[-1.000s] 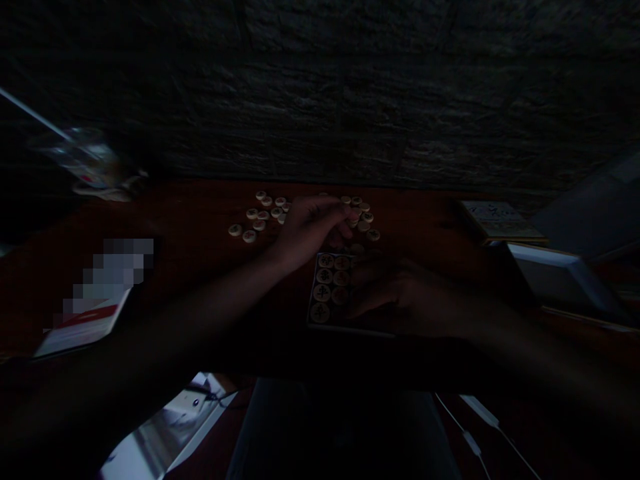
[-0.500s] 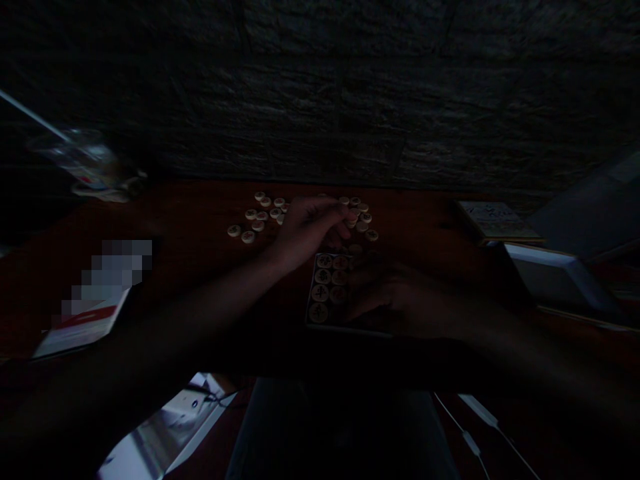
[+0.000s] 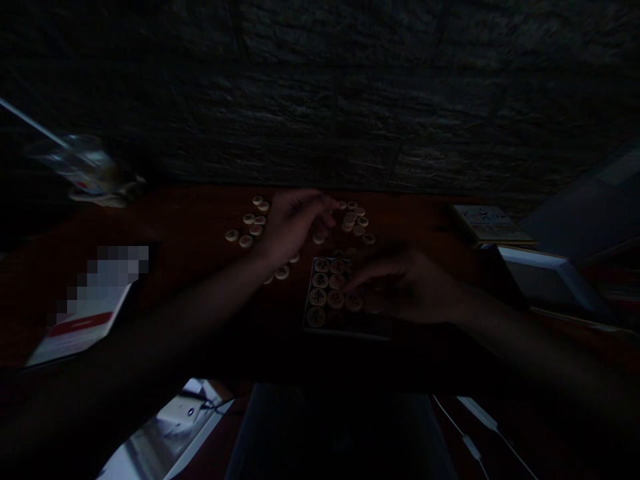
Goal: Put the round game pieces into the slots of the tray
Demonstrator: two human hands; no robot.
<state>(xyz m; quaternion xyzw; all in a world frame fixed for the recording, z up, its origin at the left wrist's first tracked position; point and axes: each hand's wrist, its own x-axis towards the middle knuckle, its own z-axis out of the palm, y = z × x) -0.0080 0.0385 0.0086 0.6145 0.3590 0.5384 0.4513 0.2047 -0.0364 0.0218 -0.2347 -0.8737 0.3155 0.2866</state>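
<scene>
My left hand (image 3: 300, 223) hovers over loose round xiangqi pieces on the wooden table, its fingers curled. One piece (image 3: 319, 239) shows just below these fingers; whether they hold anything is hidden. Nearer to me lies a shallow tray (image 3: 345, 333) with pieces lined up in rows on its left side. The marked faces of several, such as this black-lettered piece (image 3: 317, 297), point up. Over the tray is my right hand (image 3: 410, 283), its index finger stretched toward the pieces and the others in shadow. A reddish piece (image 3: 354, 301) lies beside its fingertips.
Loose pieces (image 3: 245, 241) are scattered left and right of my left hand. A booklet (image 3: 80, 327) lies at left, with a plastic cup (image 3: 85, 167) behind it. At right are a flat box (image 3: 493, 223) and an open lid (image 3: 555, 277). A stone wall (image 3: 320, 100) rises behind.
My left hand has moved left, away from the right cluster of pieces. My right hand has drawn back slightly, uncovering more pieces in the tray. Loose pieces now show beside my left forearm.
</scene>
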